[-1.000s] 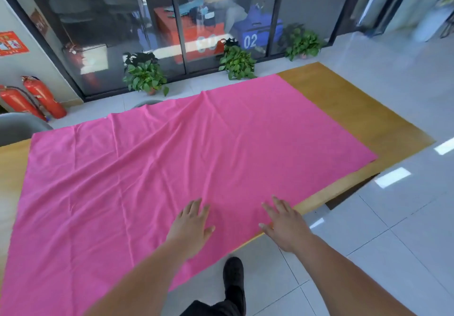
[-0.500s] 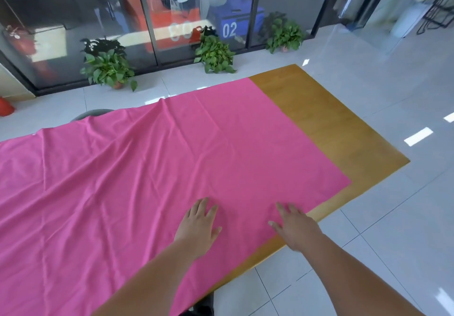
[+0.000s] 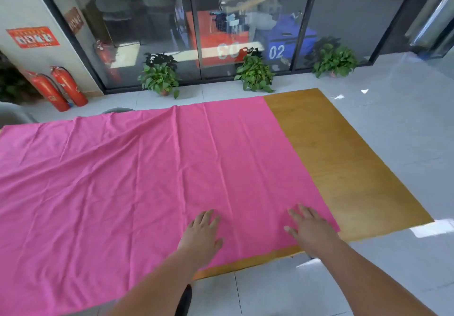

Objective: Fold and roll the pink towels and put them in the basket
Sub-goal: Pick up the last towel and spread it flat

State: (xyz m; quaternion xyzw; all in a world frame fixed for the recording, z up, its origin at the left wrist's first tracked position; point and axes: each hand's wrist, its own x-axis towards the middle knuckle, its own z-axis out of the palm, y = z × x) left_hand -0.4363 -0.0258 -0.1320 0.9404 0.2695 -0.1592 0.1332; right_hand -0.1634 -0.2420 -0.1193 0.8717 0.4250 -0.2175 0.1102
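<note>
A large pink towel (image 3: 137, 175) lies spread flat over most of the wooden table (image 3: 344, 168), with light creases running across it. My left hand (image 3: 201, 237) rests palm down on the towel near its front edge, fingers apart. My right hand (image 3: 310, 229) lies flat on the towel's near right corner, fingers spread, holding nothing. No basket is in view.
The table's right end is bare wood. Beyond the far edge stand potted plants (image 3: 159, 77) along a glass wall, and two red fire extinguishers (image 3: 59, 87) at the left. Grey tiled floor surrounds the table; a dark shoe (image 3: 184, 301) shows below the front edge.
Both hands stay flat on the towel near its front right corner. The view has swung back left and up, so the fire extinguishers show again.
</note>
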